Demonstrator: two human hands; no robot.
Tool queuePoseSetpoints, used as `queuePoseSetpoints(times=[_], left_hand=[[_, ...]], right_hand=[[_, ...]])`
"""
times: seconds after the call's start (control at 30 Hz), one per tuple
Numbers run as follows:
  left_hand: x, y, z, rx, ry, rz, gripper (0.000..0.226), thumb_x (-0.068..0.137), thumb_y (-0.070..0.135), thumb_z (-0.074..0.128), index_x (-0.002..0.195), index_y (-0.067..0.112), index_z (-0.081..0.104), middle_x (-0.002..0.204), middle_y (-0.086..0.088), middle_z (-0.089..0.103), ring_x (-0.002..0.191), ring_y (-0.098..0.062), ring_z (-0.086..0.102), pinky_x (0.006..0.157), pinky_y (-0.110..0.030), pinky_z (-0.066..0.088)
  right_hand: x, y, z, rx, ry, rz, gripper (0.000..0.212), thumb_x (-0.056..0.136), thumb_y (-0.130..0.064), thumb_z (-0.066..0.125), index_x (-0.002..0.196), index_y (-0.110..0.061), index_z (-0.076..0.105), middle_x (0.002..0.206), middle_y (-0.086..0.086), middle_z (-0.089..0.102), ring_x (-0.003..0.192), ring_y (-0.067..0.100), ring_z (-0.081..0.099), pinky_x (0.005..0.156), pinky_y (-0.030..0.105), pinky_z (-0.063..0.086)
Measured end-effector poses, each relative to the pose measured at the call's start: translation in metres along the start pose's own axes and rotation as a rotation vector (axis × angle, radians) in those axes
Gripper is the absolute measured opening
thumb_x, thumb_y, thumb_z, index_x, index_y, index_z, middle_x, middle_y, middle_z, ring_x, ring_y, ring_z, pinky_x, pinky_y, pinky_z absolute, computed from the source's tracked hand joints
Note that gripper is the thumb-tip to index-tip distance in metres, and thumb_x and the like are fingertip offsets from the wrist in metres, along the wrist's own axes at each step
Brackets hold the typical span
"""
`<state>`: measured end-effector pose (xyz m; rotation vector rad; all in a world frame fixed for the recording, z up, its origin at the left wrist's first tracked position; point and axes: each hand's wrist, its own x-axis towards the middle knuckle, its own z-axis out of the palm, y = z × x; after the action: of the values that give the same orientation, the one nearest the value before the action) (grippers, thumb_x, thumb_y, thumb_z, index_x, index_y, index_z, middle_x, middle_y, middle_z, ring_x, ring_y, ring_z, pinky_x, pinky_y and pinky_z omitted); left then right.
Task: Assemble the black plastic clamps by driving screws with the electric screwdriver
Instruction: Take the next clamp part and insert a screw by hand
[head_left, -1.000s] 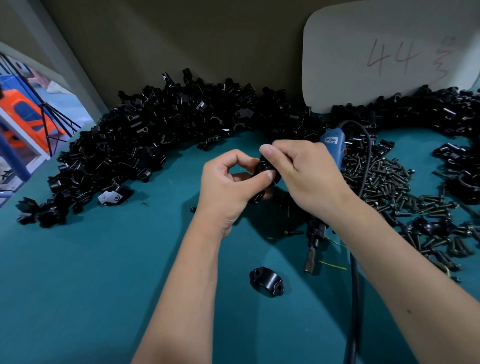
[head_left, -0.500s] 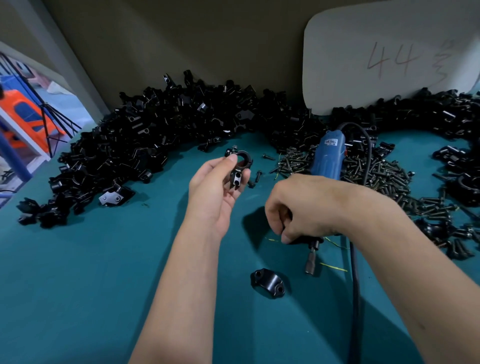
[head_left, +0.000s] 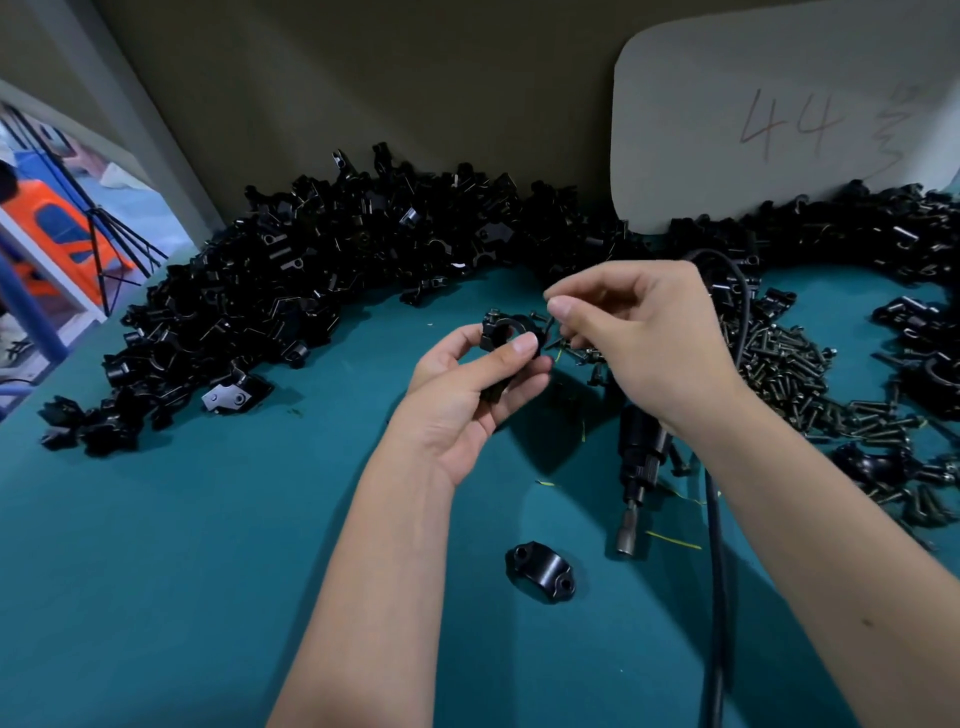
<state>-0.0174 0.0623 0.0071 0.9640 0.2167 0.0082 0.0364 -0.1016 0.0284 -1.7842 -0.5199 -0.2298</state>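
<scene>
Your left hand grips the clamp; your right hand pinches a screw. Enter its hole crooked and it may cross-thread or drop to the surface.

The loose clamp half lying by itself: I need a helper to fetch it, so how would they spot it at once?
Start at the teal table and look nearest the person, between the two forearms. There lies the lone clamp half, just left of the screwdriver tip. Unlike the heaped parts along the wall, it sits alone, arched, with two screw holes.
</scene>
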Motion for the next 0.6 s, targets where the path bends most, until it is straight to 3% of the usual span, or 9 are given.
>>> queuePoseSetpoints(times=[0.13,0.3,0.5,0.6], left_hand=[[-0.0012,0.0009,0.0003,-0.001,-0.033,0.011,0.049,0.067,0.009,0.083,0.111,0.001,0.063,0.091,-0.012,0.076,0.081,-0.022,0.076,0.069,-0.025,0.062],[-0.0016,0.0011,-0.001,0.028,-0.043,0.01,0.046,0.067,0.008,0.083,0.108,0.001,0.063,0.092,-0.013,0.077,0.079,-0.023,0.076,0.067,-0.025,0.062],[-0.0007,-0.0014,0.0006,0.043,-0.053,0.003,0.049,0.068,0.009,0.083,0.113,0.001,0.064,0.091,-0.012,0.077,0.079,-0.02,0.076,0.067,-0.024,0.061],[0.0001,-0.0026,0.0013,0.024,-0.058,0.004,0.044,0.073,0.008,0.08,0.113,0.0,0.064,0.093,-0.011,0.076,0.08,-0.019,0.075,0.07,-0.024,0.06]], right_hand=[[-0.001,0.0031,-0.0001,-0.09,-0.008,-0.019,0.007,0.092,-0.016,0.079,0.09,-0.023,0.081,0.075,-0.009,0.075,0.064,0.01,0.069,0.065,0.021,0.055],[-0.0019,0.0018,0.0,-0.012,0.085,-0.045,0.005,0.092,-0.016,0.078,0.093,-0.02,0.081,0.073,-0.009,0.074,0.064,0.008,0.069,0.065,0.016,0.052],[-0.004,0.0029,0.0031,-0.075,-0.033,-0.027,0.005,0.089,-0.018,0.081,0.09,-0.023,0.081,0.08,-0.01,0.077,0.073,0.011,0.071,0.072,0.028,0.059],[-0.0036,0.003,0.0027,-0.057,-0.038,-0.021,0.007,0.091,-0.019,0.08,0.094,-0.024,0.082,0.082,-0.011,0.076,0.076,0.011,0.07,0.074,0.027,0.057]])
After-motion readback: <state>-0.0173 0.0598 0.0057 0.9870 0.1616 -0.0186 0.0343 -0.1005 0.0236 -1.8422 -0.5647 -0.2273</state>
